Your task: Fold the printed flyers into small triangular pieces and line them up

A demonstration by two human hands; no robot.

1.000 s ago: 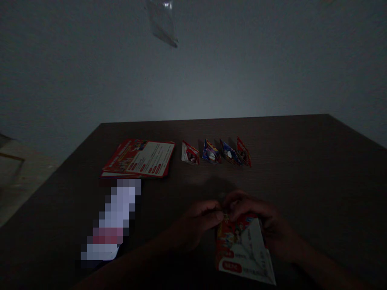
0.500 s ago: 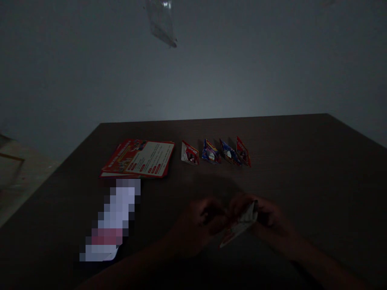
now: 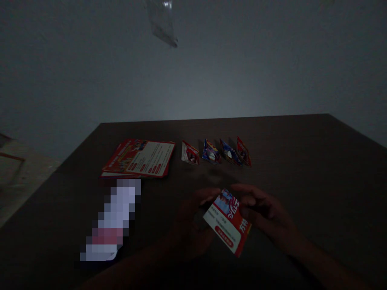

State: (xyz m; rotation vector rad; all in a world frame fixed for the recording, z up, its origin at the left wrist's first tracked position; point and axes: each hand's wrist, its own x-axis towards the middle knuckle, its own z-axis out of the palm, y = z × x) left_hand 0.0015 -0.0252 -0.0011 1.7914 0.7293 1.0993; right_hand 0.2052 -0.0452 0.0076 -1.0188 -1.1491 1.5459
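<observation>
A folded red-and-white printed leaflet (image 3: 226,223) is held up over the near part of the table, its printed side tilted toward me. My right hand (image 3: 269,213) pinches its right edge, thumb in front and fingers behind. My left hand (image 3: 193,221) is curled around the leaflet's left side, partly lost in the dark, with some fingers hidden behind the paper. Beyond my hands stands a row of small folded paper pieces: a red-and-white one (image 3: 190,153), two blue ones (image 3: 211,152) and a red one (image 3: 243,152).
On the left of the dark table (image 3: 302,161) lies a stack of red printed leaflets (image 3: 148,159). Nearer me is a lit, pixelated phone-like slab (image 3: 111,221). A clear plastic pouch (image 3: 161,22) hangs on the wall (image 3: 256,72) behind.
The leaflet has turned from nearly edge-on to showing its printed face. My hands have moved slightly apart around it. The row and the stack have stayed put.
</observation>
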